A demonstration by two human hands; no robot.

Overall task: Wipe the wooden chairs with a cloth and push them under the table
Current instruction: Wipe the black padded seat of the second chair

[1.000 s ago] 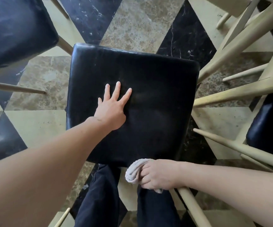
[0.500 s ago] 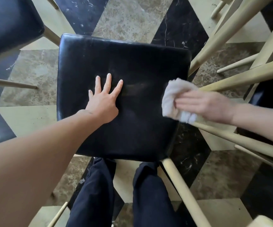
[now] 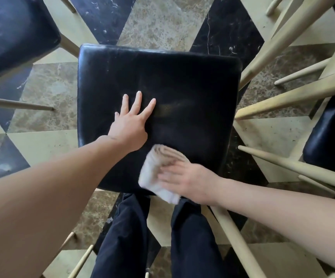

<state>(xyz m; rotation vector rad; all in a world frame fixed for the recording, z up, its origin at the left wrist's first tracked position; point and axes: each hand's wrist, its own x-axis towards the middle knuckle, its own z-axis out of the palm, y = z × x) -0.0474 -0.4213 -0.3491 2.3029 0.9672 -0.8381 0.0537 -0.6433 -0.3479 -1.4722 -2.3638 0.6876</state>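
A chair with a black leather seat (image 3: 192, 93) and pale wooden legs stands right in front of me, seen from above. My left hand (image 3: 131, 123) lies flat on the middle of the seat with its fingers spread. My right hand (image 3: 186, 182) presses a folded white cloth (image 3: 158, 173) onto the near edge of the seat; its fingers lie straight over the cloth and look blurred. The chair's near right leg (image 3: 236, 241) runs down past my knee.
A second black-seated chair (image 3: 12, 37) stands at the far left and a third (image 3: 331, 135) at the right, with several pale wooden legs and rungs (image 3: 295, 93) crossing the right side. The floor is black, tan and cream marble tiles (image 3: 158, 23). My dark trousers (image 3: 122, 237) fill the bottom middle.
My right hand swept the cloth from the seat's near edge out to its right edge, then back to the near edge. My left hand stayed flat on the seat.
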